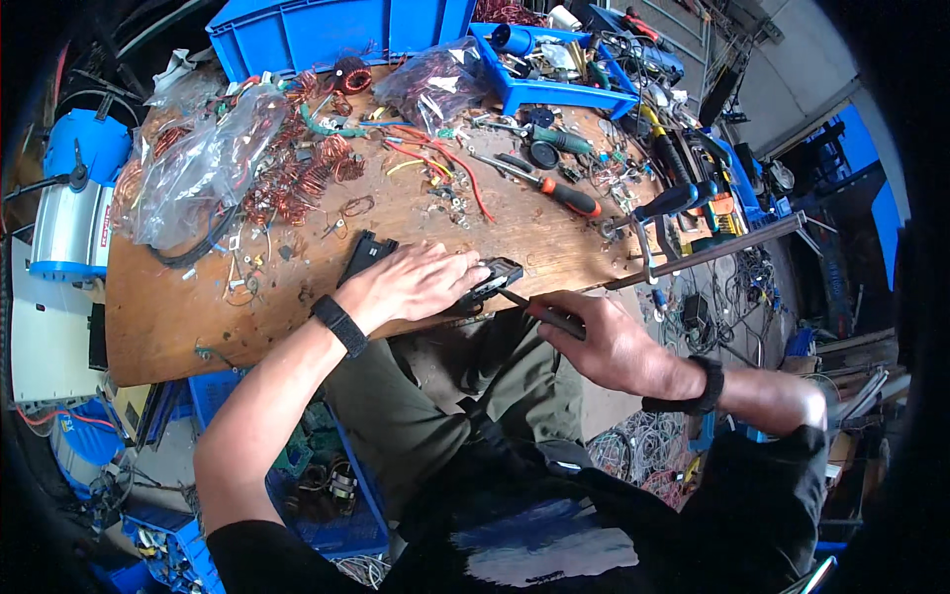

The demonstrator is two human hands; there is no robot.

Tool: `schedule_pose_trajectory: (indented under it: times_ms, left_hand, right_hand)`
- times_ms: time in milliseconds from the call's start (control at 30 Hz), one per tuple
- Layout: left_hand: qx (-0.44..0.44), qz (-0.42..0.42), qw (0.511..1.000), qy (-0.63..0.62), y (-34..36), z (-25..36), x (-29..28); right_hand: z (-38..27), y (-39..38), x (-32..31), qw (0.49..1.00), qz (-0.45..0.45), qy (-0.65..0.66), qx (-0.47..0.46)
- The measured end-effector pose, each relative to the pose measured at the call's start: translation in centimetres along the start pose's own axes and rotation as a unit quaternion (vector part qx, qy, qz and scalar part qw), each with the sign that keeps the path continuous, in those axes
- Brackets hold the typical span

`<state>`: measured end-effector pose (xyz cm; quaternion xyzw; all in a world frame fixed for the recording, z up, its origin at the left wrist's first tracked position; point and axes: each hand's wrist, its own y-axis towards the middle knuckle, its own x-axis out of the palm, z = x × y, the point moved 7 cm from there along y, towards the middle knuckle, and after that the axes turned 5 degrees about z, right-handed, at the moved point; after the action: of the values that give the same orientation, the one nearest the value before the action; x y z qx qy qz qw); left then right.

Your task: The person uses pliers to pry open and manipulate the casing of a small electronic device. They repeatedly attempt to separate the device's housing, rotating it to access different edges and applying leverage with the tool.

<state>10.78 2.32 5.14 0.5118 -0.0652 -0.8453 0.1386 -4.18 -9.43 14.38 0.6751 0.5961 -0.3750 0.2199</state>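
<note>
My left hand [416, 282] lies over a black plastic casing [507, 268] at the table's front edge, its fingers together and holding the casing down. Most of that casing is under the hand; only its open right end shows. My right hand [618, 342] is wrapped round the handle of a screwdriver [552, 318], red and dark. The shaft points left and up, its tip at the end of the casing. Another flat black plastic part [366, 249] sticks out just beyond my left hand; whether it joins the casing, I cannot tell.
On the wooden table [297, 307] lie copper wire coils [297, 188], a clear plastic bag [208, 168] and an orange-black screwdriver [569, 196]. A clamp [648, 247] with a metal bar stands at the right edge. Blue bins [341, 40] line the back; tangled cables [643, 455] cover the floor.
</note>
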Motion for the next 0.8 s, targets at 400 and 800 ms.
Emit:
schedule_pose_trajectory:
  times_ms: [400, 800]
  left_hand:
    - [0.000, 0.000, 1.000, -0.022, -0.1, 0.1, 0.5]
    - [-0.140, -0.090, 0.986, 0.019, 0.9, -0.1, -0.8]
  right_hand:
    - [2.8, -2.1, 2.5, 0.995, 0.064, 0.072, -0.021]
    - [-6.0, 1.9, -2.8, 0.937, -0.024, -0.166, -0.307]
